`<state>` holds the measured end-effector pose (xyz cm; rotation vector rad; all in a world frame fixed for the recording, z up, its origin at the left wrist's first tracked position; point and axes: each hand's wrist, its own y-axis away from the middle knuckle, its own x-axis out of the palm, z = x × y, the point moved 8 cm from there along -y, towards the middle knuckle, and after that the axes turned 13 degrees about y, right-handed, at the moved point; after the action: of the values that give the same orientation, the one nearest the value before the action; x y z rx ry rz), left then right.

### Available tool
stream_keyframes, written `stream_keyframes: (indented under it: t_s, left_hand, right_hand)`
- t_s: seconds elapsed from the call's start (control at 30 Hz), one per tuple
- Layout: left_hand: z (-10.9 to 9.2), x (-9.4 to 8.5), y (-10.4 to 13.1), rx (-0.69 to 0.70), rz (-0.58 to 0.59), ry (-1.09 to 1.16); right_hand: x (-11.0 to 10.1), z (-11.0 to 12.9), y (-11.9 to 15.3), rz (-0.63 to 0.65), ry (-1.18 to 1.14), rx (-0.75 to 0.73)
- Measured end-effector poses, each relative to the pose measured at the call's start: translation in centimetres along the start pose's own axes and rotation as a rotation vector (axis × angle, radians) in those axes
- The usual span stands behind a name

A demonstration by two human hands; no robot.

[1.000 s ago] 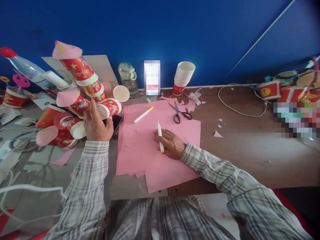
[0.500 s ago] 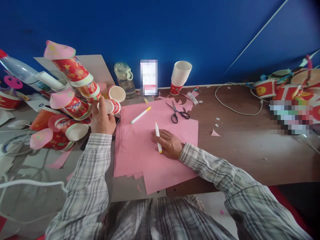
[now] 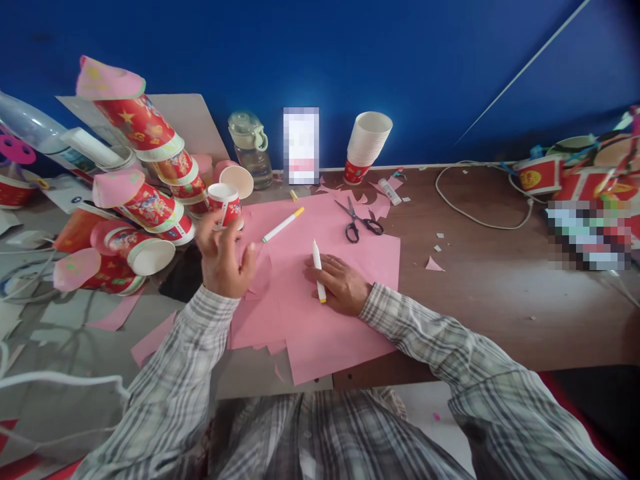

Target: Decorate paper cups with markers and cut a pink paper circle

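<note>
My right hand (image 3: 341, 283) rests on the pink paper sheets (image 3: 345, 347) and holds an uncapped white marker (image 3: 318, 270), its yellow tip pointing away from me. My left hand (image 3: 225, 257) hovers at the left edge of the sheets, fingers apart and holding nothing. Just beyond its fingertips a red paper cup (image 3: 225, 200) stands upright, its lower part partly hidden by the fingers. Another white marker (image 3: 283, 225) lies on the paper, with a small yellow cap (image 3: 294, 195) above it. Black-handled scissors (image 3: 357, 219) lie half open at the back of the sheets.
Stacked red cups with pink paper cones (image 3: 135, 123) lean at the left. A black phone (image 3: 183, 273) lies beside my left wrist. Along the wall stand a water bottle (image 3: 250, 150) and stacked cups (image 3: 369, 143). A white cable (image 3: 480, 223) and red cup crafts (image 3: 540, 175) occupy the right.
My left hand has moved right and toward me, away from the stacked cups, and its fingers have spread. The red cup that lay tilted beside it now stands upright. My right hand keeps the marker.
</note>
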<state>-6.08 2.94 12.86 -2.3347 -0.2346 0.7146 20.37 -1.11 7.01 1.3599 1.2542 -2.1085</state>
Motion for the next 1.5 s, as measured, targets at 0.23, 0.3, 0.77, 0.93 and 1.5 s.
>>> stream_keyframes:
  t_s: [0.23, 0.3, 0.77, 0.93, 1.5]
  left_hand:
    - [-5.4, 4.9, 4.8, 0.292, 0.402, 0.029]
    - [-5.8, 5.8, 5.6, 0.297, 0.470, 0.025]
    - [-5.2, 8.7, 9.0, 0.204, 0.797, -0.222]
    - [-5.6, 9.1, 9.9, 0.251, 0.793, -0.286]
    - [-6.1, 9.0, 9.9, 0.283, 0.695, -0.289]
  right_hand:
    - [0.1, 0.2, 0.1, 0.007, 0.016, -0.009]
    - [-0.1, 0.3, 0.1, -0.007, 0.024, -0.013]
    - [-0.6, -0.2, 0.3, -0.052, -0.025, 0.025]
    - [-3.2, -1.2, 0.0, -0.096, -0.183, 0.150]
    - [-6.7, -3.0, -0.5, -0.109, -0.265, 0.413]
